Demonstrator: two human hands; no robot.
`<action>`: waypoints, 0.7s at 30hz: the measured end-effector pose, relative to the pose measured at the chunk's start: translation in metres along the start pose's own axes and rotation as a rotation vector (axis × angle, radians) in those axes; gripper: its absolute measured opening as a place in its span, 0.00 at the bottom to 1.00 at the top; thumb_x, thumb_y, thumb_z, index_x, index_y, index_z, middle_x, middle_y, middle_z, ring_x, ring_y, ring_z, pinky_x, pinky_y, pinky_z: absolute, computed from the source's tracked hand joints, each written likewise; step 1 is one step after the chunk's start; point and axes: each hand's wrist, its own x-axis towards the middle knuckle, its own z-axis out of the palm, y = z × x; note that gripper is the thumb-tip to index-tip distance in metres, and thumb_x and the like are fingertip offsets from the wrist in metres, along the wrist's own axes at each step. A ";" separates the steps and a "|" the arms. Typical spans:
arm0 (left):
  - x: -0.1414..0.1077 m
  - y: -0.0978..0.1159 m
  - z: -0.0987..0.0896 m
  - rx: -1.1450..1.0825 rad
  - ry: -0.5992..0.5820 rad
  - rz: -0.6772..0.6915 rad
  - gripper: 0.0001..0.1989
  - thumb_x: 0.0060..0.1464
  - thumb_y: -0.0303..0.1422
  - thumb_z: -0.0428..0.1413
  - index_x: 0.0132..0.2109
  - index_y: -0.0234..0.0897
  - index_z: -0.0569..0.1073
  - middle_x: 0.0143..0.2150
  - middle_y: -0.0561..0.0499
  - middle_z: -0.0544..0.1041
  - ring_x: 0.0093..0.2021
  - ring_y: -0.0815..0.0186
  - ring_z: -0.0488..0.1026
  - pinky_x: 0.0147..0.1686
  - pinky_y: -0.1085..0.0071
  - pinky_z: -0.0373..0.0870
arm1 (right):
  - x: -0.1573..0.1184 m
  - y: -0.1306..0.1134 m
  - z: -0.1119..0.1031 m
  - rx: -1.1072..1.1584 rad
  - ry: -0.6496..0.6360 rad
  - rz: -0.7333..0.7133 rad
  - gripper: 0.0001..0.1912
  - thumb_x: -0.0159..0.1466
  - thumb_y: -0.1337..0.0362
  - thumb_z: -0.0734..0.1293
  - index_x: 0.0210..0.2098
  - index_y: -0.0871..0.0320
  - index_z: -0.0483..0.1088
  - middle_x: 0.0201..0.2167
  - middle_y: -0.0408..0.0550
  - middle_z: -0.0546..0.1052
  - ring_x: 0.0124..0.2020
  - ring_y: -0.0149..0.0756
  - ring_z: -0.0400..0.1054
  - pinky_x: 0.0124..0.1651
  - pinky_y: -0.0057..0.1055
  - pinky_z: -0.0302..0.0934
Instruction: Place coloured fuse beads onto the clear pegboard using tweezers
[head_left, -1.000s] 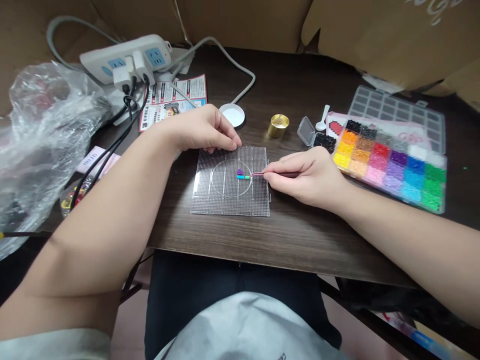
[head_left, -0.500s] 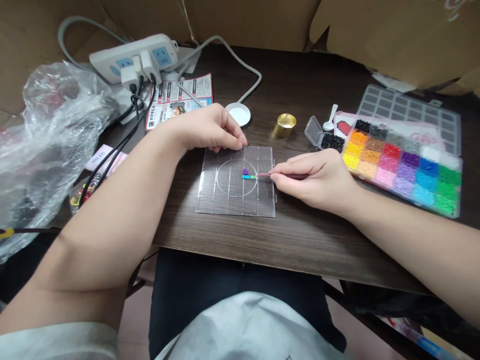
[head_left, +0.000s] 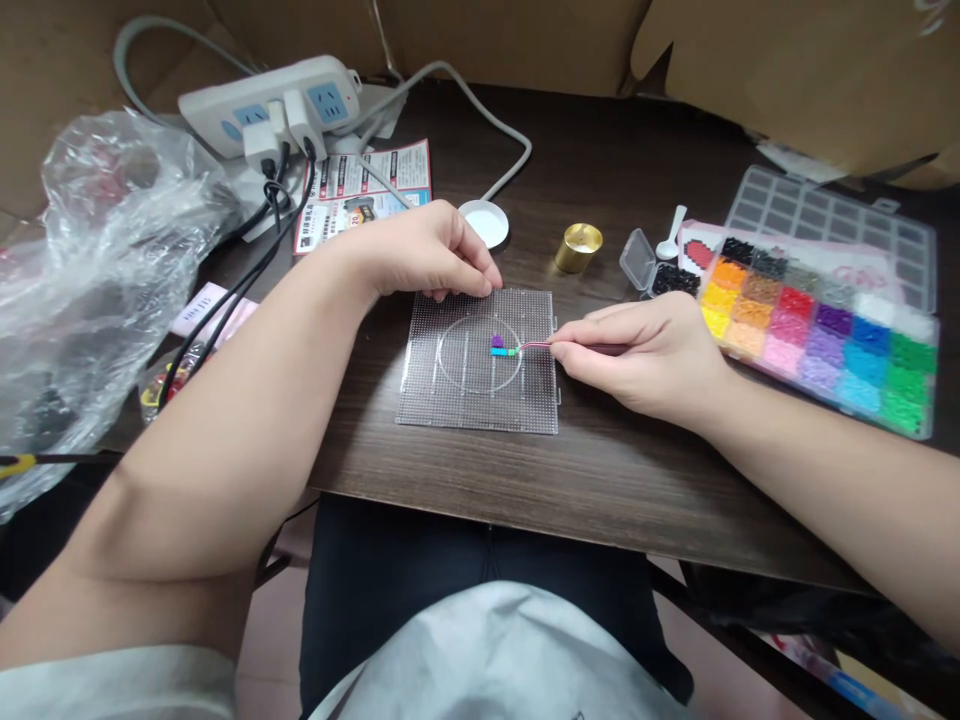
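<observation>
A clear square pegboard (head_left: 442,400) lies on the dark wood table in front of me. Small purple beads (head_left: 497,341) sit near its middle, above a short row of blue beads (head_left: 499,352). My left hand (head_left: 442,255) pinches the board's far edge between thumb and fingers. From the right, my right hand (head_left: 637,350) grips slim tweezers (head_left: 536,346) held nearly level. Their tips are at a light green bead (head_left: 512,352) at the right end of the blue row. Whether the tips still clasp that bead is too small to tell.
Right of the board is a sorted bead case (head_left: 817,330), with a small black-bead box (head_left: 675,281) and white scoop (head_left: 671,235) beside it. A gold tin (head_left: 577,247) and white lid (head_left: 484,222) stand behind. Left are a power strip (head_left: 270,105), cables and crumpled plastic (head_left: 127,220).
The whole view has shifted slightly, so the table things appear a little farther right. Both hands keep nearly the same pose, and the tweezer tips stay at the green bead.
</observation>
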 end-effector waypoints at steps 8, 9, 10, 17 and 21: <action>-0.012 0.009 -0.002 0.040 -0.014 -0.021 0.15 0.58 0.37 0.73 0.48 0.33 0.89 0.32 0.51 0.83 0.34 0.71 0.66 0.36 0.66 0.64 | -0.014 -0.011 0.001 -0.028 0.218 0.047 0.07 0.66 0.60 0.77 0.34 0.50 0.91 0.24 0.42 0.81 0.26 0.33 0.71 0.28 0.33 0.64; -0.012 0.008 -0.002 0.032 -0.014 -0.020 0.15 0.59 0.39 0.72 0.49 0.34 0.89 0.37 0.49 0.86 0.36 0.70 0.67 0.37 0.66 0.64 | -0.021 -0.016 -0.004 -0.055 0.280 0.040 0.08 0.66 0.60 0.77 0.33 0.50 0.91 0.23 0.41 0.79 0.25 0.33 0.69 0.29 0.33 0.64; -0.011 0.007 -0.002 0.028 0.004 -0.033 0.15 0.58 0.39 0.72 0.48 0.34 0.89 0.38 0.49 0.87 0.36 0.70 0.67 0.36 0.65 0.63 | -0.029 -0.019 -0.010 -0.082 0.347 0.032 0.08 0.67 0.60 0.77 0.33 0.50 0.90 0.23 0.41 0.78 0.25 0.32 0.68 0.29 0.33 0.64; -0.004 0.003 0.002 0.012 0.049 -0.033 0.16 0.47 0.38 0.73 0.44 0.38 0.90 0.44 0.46 0.89 0.37 0.66 0.73 0.33 0.68 0.66 | -0.122 -0.010 -0.059 -0.067 1.139 0.309 0.05 0.62 0.59 0.82 0.32 0.53 0.87 0.23 0.42 0.76 0.23 0.31 0.64 0.24 0.31 0.62; 0.000 -0.001 0.000 0.044 0.052 0.002 0.18 0.45 0.41 0.73 0.44 0.39 0.91 0.47 0.44 0.90 0.40 0.63 0.76 0.34 0.69 0.69 | -0.161 0.007 -0.067 -0.053 1.323 0.361 0.08 0.59 0.58 0.79 0.27 0.53 0.80 0.21 0.41 0.73 0.19 0.29 0.60 0.19 0.30 0.58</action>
